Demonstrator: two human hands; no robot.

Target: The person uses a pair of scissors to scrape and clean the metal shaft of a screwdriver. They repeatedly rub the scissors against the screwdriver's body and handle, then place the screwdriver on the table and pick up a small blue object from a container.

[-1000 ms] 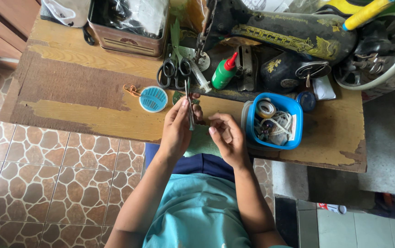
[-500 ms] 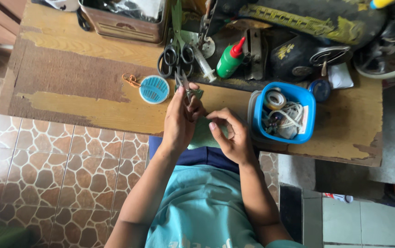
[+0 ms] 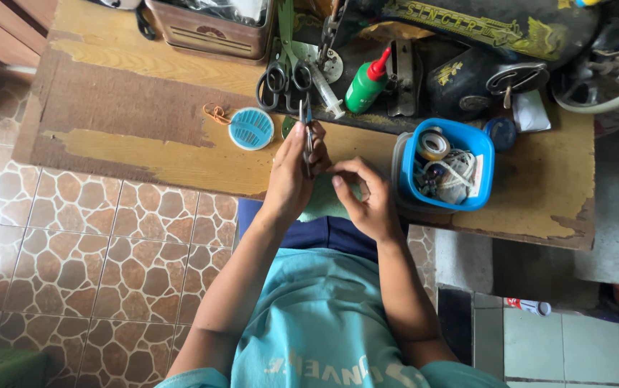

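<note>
My left hand (image 3: 289, 179) is closed around a thin metal tool (image 3: 307, 140), probably small snips, with its tip pointing away from me. My right hand (image 3: 367, 197) is beside it, thumb and forefinger pinched close to the tool's lower end on something too small to make out. Both hands hover over the near edge of a worn wooden table (image 3: 144, 154). A bit of green cloth (image 3: 322, 207) shows under them. A round blue needle case (image 3: 250, 128) lies just left of my left hand.
Black scissors (image 3: 284, 75), a syringe (image 3: 327, 95) and a green bottle with a red cap (image 3: 365, 85) lie beyond the hands. A blue tub (image 3: 483, 154) of tape rolls stands to the right, a black sewing machine (image 3: 482, 43) behind it, and a brown box (image 3: 209, 32) at the back.
The hands stay together at the table edge with the tool still held upright. The view has shifted slightly, so the table sits lower and more to the right.
</note>
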